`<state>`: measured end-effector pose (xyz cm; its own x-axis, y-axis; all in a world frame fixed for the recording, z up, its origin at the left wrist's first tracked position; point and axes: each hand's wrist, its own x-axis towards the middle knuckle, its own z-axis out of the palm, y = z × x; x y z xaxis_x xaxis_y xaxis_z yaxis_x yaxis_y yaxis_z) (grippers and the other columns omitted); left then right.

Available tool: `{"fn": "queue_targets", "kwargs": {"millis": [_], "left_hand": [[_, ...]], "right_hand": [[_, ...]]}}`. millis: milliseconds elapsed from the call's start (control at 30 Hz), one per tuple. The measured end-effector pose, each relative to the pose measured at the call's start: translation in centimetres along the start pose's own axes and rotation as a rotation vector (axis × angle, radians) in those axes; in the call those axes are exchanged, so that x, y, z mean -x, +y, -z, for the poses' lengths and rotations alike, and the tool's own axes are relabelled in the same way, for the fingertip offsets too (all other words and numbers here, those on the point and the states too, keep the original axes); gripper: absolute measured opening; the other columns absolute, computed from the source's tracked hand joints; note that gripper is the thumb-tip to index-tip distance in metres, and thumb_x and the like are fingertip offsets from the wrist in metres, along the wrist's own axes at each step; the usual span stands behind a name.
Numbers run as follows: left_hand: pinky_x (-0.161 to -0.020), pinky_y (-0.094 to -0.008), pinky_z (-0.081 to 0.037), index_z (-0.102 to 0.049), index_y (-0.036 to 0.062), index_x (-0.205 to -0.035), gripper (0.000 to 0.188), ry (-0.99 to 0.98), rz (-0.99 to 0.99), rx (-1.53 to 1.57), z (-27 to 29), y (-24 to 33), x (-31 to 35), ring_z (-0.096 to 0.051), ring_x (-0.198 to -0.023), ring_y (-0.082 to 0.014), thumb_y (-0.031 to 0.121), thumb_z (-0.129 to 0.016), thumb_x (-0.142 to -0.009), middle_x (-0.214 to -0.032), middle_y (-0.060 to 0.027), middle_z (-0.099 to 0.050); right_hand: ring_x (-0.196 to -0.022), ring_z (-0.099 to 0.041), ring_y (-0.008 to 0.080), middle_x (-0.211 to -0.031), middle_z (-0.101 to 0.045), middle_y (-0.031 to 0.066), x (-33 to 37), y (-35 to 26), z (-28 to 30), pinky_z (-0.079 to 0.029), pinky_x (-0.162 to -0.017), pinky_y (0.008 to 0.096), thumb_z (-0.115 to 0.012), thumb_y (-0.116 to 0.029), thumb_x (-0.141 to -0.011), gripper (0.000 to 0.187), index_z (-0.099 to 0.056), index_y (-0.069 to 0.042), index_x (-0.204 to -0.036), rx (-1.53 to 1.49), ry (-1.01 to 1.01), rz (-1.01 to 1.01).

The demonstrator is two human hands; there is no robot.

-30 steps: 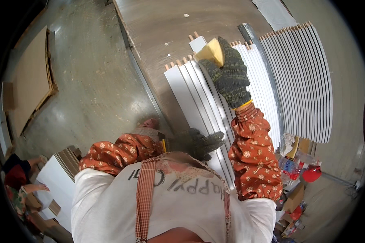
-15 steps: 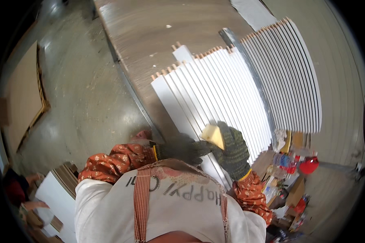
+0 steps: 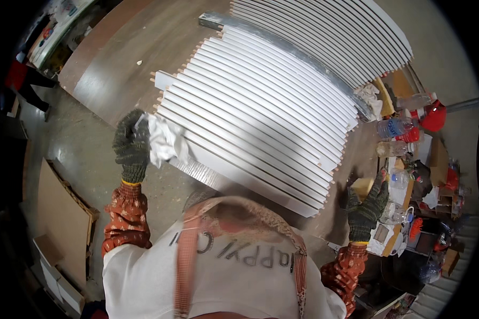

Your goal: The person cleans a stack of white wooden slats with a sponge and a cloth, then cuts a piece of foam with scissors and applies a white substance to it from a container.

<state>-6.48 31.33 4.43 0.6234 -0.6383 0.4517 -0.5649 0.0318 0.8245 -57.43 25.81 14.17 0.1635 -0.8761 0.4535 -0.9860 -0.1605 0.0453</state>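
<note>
My left hand [image 3: 131, 143], in a dark knit glove, is closed on a crumpled white cloth [image 3: 166, 139]. The cloth hangs at the left end of the nearest white strips. A row of long white strips [image 3: 250, 122] lies side by side on the table, with brown pegs at their ends. Off the right ends of the strips, my right hand [image 3: 370, 210], gloved alike, holds a pale yellow sponge [image 3: 362, 187] between thumb and fingers.
A grey metal bar [image 3: 287, 45] separates these strips from a second set of white strips [image 3: 324, 32] farther off. Plastic bottles [image 3: 394, 127], a red container [image 3: 434, 116] and boxes crowd the right side. Flat boards [image 3: 64, 223] lie at left. A person's dark-clad legs [image 3: 40, 82] show far left.
My hands have moved from close together to wide apart, the left going left and the right going right with the sponge. The white cloth now shows in my left hand. The view has turned.
</note>
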Motion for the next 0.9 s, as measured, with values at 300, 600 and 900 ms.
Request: {"fn": "queue_targets", "kwargs": {"millis": [300, 600, 900], "left_hand": [[-0.105, -0.0378, -0.034, -0.045, 0.0031, -0.132, 0.058, -0.496, -0.729, -0.063, -12.9, 10.6, 8.6, -0.041, -0.126, -0.0234, 0.034, -0.063, -0.086, -0.133, -0.0127, -0.047], [-0.088, -0.0416, -0.045, -0.064, 0.0051, -0.105, 0.028, 0.012, -0.235, -0.088, -0.4, -4.4, -3.6, -0.059, -0.098, -0.0356, 0.023, -0.055, -0.085, -0.107, -0.0168, -0.063], [-0.08, -0.033, -0.047, -0.059, -0.0022, -0.11, 0.033, 0.313, 0.243, -0.342, 3.2, -5.8, -4.1, -0.06, -0.091, -0.0201, 0.023, -0.053, -0.089, -0.102, -0.0116, -0.065]], "right_hand": [[-0.128, -0.038, 0.038, -0.136, -0.041, 0.0233, 3.5, -12.5, -6.6, -0.027, -0.107, 0.0552, -0.051, -0.044, -0.086, 0.065, -0.042, -0.002, -0.134, -0.27, -0.021, 0.317], [-0.124, -0.041, 0.0393, -0.134, -0.043, 0.0208, 3.7, -12.6, -6.9, -0.032, -0.104, 0.0555, -0.048, -0.047, -0.09, 0.058, -0.049, -0.004, -0.129, -0.269, -0.039, 0.429], [-0.13, -0.037, 0.0346, -0.137, -0.042, 0.0161, 5.6, -10.3, -6.4, -0.025, -0.108, 0.0551, -0.05, -0.064, -0.084, 0.077, -0.041, -0.01, -0.138, -0.069, -0.027, 0.348]]}}
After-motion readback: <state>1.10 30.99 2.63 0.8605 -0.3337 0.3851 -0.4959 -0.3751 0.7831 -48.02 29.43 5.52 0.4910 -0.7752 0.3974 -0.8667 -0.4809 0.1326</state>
